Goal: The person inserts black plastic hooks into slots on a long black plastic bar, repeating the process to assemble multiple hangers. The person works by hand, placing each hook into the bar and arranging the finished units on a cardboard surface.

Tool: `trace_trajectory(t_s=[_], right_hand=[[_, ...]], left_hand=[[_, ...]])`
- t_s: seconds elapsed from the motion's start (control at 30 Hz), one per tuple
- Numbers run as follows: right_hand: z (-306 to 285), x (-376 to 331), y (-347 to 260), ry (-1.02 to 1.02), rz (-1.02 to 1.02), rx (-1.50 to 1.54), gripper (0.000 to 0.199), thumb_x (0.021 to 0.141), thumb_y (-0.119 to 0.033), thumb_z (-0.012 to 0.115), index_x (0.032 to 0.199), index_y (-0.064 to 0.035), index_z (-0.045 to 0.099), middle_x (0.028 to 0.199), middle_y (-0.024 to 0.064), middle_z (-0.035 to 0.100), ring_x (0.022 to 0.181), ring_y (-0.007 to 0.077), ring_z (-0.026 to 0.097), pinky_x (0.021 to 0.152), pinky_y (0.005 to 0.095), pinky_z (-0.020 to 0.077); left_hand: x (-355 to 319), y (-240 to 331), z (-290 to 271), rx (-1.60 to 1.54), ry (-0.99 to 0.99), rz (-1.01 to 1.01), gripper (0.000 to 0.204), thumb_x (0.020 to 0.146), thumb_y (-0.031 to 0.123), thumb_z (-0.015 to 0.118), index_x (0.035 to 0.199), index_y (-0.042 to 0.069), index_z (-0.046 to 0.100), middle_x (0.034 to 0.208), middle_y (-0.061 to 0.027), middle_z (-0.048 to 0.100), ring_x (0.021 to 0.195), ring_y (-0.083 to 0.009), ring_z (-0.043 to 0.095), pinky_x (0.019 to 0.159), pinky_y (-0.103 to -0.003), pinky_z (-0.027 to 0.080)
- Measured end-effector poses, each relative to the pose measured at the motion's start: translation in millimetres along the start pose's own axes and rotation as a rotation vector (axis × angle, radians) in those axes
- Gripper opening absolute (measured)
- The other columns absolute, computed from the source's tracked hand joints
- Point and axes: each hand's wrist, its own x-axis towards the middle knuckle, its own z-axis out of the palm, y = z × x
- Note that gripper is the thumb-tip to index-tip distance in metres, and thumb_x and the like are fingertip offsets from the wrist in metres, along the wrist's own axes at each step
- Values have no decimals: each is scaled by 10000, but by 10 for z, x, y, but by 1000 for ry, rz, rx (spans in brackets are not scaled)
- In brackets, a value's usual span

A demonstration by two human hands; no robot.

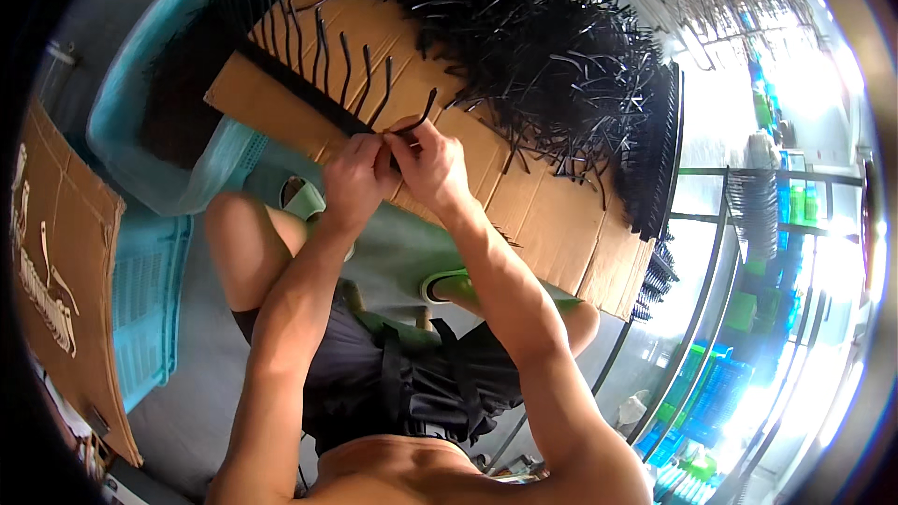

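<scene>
hands, left and right, grip closed on black strip angled up-right over cardboard.

A matt brown corrugated cardboard sheet, ridged along its flutes, is seen under a heap of thin black strips with a slight plastic sheen. A curved black strip of the same glossy plastic is pinched between the bare left hand and right hand. The turquoise crates are of smooth, perforated plastic.

strip pile on board | crate left of board
</scene>
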Motion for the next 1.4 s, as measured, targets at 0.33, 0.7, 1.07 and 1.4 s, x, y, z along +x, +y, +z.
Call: trace_trajectory(t_s=[0.33, 0.7, 1.07, 1.4], right_hand=[[23, 1, 43, 48, 58, 139, 172, 873, -154, 675, 963, -10, 650, 781, 150, 700, 710, 231, 704, 638, 310, 540], [46, -8, 33, 26, 134, 123, 160, 876, -136, 673, 983, -18, 667, 840, 139, 720, 772, 222, 716, 682, 292, 539], [123, 24, 19, 34, -72, -160, 125, 872, -176, 635, 897, -57, 603, 723, 180, 654, 678, 401, 635, 602, 450, 518], [-569, 554, 823, 121, 224, -587, 269, 894, -217, 548, 1110, -104, 663, 1026, 179, 683, 966, 382, 645, 824, 439, 515]], left_hand=[[-17, -42, -25, 9, 3, 36, 78, 790, 23, 668, 846, 56, 626, 772, -118, 628, 648, -331, 615, 549, -406, 491], [-6, -63, -24, 23, -18, 47, 60, 784, 34, 670, 822, 49, 626, 766, -112, 630, 654, -331, 607, 560, -412, 488], [-33, -83, -2, 41, -17, 32, 77, 799, 94, 665, 790, 59, 598, 764, -101, 603, 688, -316, 612, 577, -419, 500], [-17, -259, -198, 54, -54, -151, 128, 848, 178, 673, 865, 56, 639, 824, -133, 658, 714, -325, 648, 596, -420, 514]])
